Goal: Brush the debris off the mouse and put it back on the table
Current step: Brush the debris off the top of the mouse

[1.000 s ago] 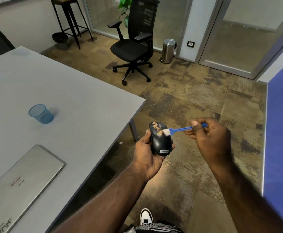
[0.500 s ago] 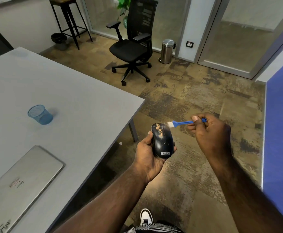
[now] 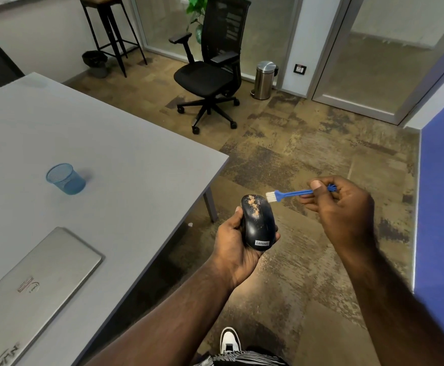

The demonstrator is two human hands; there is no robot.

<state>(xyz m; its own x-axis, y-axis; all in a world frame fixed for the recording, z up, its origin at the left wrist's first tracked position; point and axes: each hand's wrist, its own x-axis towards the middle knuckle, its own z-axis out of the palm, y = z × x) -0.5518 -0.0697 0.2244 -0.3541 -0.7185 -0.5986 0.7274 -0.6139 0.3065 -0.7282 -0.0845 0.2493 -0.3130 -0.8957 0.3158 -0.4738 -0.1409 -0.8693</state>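
The left hand cradles one black Lenovo mouse from below, fingers wrapped round its sides, holding it in the air past the table's corner. A patch of tan debris lies on the mouse's far end, with thinner specks trailing toward the middle. The right hand pinches one small blue brush between thumb and fingers, the handle lying roughly level. Its white bristles sit just beside the far right edge of the mouse; whether they touch it cannot be told.

Left of the hands stands one grey table, its corner close to the mouse and one leg showing below it. On the table, well left of the left hand, stands one blue mesh cup, upright. Nearer the person and left of the left forearm lies one closed silver laptop.

Below the hands, one white and black shoe rests on the mottled brown carpet. Far beyond the hands stands one black office chair, with one steel pedal bin to its right by the glass wall. One tall black stool stands further left, with one dark bin beside its legs. A green plant shows behind the chair. A blue panel rises right of the right hand.
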